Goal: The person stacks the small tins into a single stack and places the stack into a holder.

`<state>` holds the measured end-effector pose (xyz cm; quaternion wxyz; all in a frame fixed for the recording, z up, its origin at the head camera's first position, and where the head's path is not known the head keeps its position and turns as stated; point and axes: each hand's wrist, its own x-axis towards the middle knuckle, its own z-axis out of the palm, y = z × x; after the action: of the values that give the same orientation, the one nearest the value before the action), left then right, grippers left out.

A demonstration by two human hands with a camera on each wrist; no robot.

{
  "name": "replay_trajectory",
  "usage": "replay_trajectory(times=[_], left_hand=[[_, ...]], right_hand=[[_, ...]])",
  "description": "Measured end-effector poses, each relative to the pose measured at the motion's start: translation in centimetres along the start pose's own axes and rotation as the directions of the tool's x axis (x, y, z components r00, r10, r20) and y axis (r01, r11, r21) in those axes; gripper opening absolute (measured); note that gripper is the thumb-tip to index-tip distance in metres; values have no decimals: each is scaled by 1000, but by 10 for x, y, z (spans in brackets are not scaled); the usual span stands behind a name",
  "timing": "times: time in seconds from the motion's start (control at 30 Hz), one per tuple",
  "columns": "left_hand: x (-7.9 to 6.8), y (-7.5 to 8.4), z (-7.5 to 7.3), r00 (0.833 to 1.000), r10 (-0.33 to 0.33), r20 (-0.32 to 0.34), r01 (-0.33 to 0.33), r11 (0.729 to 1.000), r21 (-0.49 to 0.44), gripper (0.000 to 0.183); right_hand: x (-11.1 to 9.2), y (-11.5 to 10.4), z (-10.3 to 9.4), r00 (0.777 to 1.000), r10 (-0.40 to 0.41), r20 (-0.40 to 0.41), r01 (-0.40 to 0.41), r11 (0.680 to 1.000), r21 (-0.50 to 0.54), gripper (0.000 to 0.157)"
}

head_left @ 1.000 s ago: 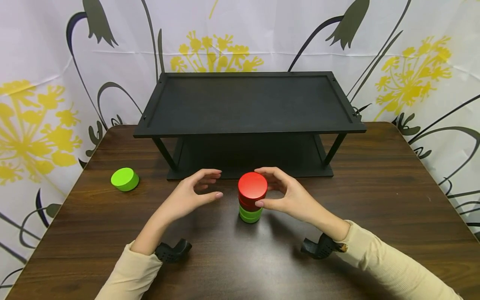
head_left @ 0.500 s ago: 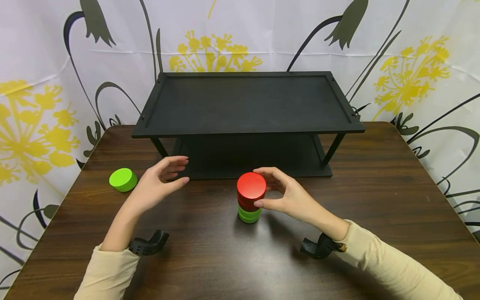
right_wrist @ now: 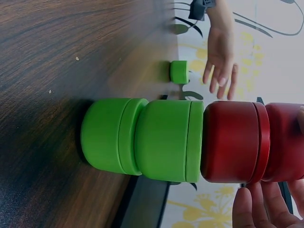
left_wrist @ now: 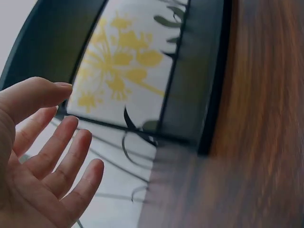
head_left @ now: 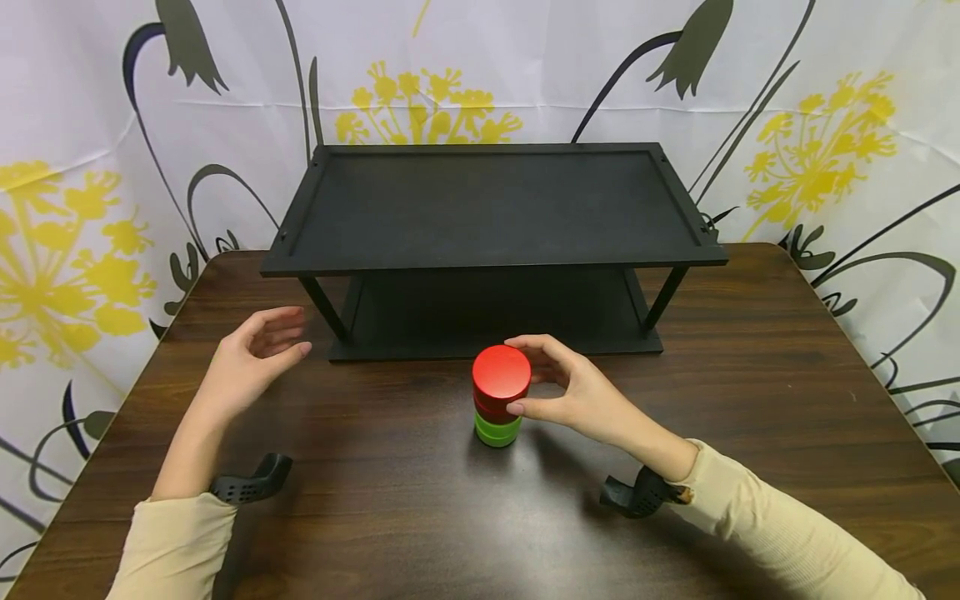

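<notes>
Two red jars are stacked on two green jars, upright on the table. In the head view the top red jar [head_left: 501, 372] hides most of the lower ones. My right hand [head_left: 573, 387] holds that top jar between thumb and fingers from the right side. The right wrist view shows the lower red jar [right_wrist: 231, 141], the upper green jar [right_wrist: 164, 140] and the bottom green jar [right_wrist: 102, 135]. My left hand [head_left: 243, 362] hovers over the table's left side, holding nothing, fingers gently bent. Beyond the stack lies a green round piece [right_wrist: 179, 72], hidden behind my left hand in the head view.
A black two-level shelf [head_left: 487, 208] stands at the back of the brown wooden table [head_left: 750, 375]. Its lower board [head_left: 487, 312] lies just behind the stack. A white curtain [head_left: 585, 50] with yellow and grey flowers hangs behind.
My left hand has moved left, away from the stack, until it covers the green round piece in the head view. The right hand stays at the top red jar.
</notes>
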<state>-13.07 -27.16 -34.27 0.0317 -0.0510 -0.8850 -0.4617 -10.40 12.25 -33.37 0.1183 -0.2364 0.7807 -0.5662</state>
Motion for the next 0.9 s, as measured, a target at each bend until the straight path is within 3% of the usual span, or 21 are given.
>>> replay_trajectory(times=[0.27,0.6,0.9], left_hand=[[-4,-23,-17,993,-105,-55,104,994,-14,56],[-6,-45,-33,979,-171,-107,179,981,77,56],[-10,-57,-43,950,-261,-171,284,950,126,61]], right_hand=[[0,0,0,1000,-3,2,3,1000,4,61],[0,2,0,1000,-4,4,4,1000,-3,61],[1,4,-1,1000,-12,-1,12,1000,-7,61]])
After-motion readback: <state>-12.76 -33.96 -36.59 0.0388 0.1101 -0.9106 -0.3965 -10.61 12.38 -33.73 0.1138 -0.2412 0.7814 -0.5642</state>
